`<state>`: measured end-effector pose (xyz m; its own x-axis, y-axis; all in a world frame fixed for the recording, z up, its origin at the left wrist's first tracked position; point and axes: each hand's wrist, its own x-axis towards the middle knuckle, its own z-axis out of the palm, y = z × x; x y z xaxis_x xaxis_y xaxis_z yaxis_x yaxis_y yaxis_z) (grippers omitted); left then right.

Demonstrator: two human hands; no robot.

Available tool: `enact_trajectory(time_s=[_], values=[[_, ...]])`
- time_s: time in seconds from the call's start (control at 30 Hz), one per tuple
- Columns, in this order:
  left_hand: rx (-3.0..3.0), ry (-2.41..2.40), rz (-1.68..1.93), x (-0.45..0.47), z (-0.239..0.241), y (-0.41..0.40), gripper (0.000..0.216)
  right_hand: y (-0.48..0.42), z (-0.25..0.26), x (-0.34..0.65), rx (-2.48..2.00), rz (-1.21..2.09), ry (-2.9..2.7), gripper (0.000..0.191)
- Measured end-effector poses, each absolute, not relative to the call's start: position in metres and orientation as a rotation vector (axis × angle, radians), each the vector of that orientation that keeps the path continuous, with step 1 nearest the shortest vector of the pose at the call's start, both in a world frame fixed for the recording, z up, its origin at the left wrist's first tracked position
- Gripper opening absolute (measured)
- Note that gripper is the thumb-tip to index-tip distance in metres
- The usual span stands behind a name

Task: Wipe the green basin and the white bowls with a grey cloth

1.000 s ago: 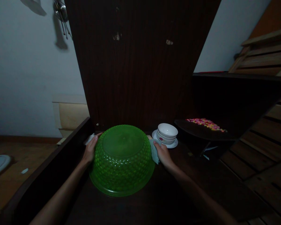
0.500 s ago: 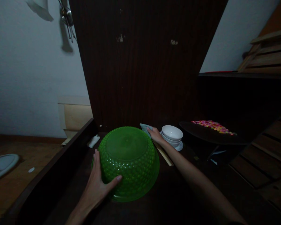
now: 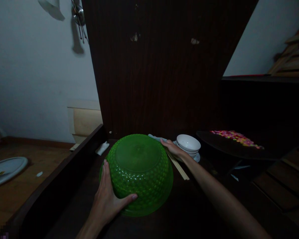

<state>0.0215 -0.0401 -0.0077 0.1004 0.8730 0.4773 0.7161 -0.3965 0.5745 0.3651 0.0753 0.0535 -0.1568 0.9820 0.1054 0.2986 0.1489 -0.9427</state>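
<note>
A green plastic basin (image 3: 139, 166) sits upside down on the dark surface, its dimpled side towards me. My left hand (image 3: 108, 192) grips its near left side, thumb on the front wall and fingers stretched along the left. At the basin's far right side, my right hand (image 3: 173, 147) holds a pale blue-grey cloth (image 3: 155, 137). Part of that cloth is hidden under the fingers. Light wooden chopsticks (image 3: 180, 169) lie beside the basin, below the right wrist. Just right of this hand stands a stack of white bowls (image 3: 188, 143) on a white saucer (image 3: 197, 157).
A crumpled white tissue (image 3: 103, 148) lies left of the basin, near the raised dark edge (image 3: 64, 176). Behind rises a dark wooden panel (image 3: 151, 83). Small colourful pieces (image 3: 236, 137) cover part of a dark round top at right. A white oval lid-like object (image 3: 8, 169) is on the floor.
The view has turned slightly left, so everything sits further right. My right hand has drawn the cloth slightly down along the basin's far right side. The left hand keeps its hold.
</note>
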Motion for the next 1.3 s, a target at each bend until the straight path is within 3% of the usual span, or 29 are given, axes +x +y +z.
enact_trajectory(time_s=[0.13,0.23,0.43,0.57,0.67,1.0,1.13,1.3], values=[[2.215,1.590,1.172,0.021,-0.008,-0.040,0.140,0.032,0.046,0.368,-1.237,1.005,-1.665,0.067],[2.229,1.579,1.201,0.020,-0.008,-0.039,0.140,-0.002,0.028,0.357,-1.279,0.701,-1.696,0.071],[2.271,1.549,1.229,0.020,-0.012,-0.035,0.139,-0.063,-0.018,0.313,-1.344,0.144,-1.722,0.052],[2.250,1.546,1.285,0.021,-0.015,-0.034,0.139,-0.103,-0.038,0.269,-1.304,-0.320,-1.802,0.062],[2.232,1.546,1.283,0.020,-0.015,-0.034,0.140,-0.123,-0.047,0.238,-1.356,-0.431,-1.827,0.064],[2.212,1.547,1.197,0.019,-0.009,-0.037,0.137,-0.099,-0.051,0.225,-1.472,-0.108,-1.395,0.061],[2.206,1.546,1.181,0.019,-0.011,-0.037,0.137,-0.088,-0.030,0.253,-1.498,0.224,-1.379,0.059],[2.167,1.537,1.169,0.018,-0.011,-0.037,0.138,-0.053,0.008,0.300,-1.455,0.492,-1.405,0.071]])
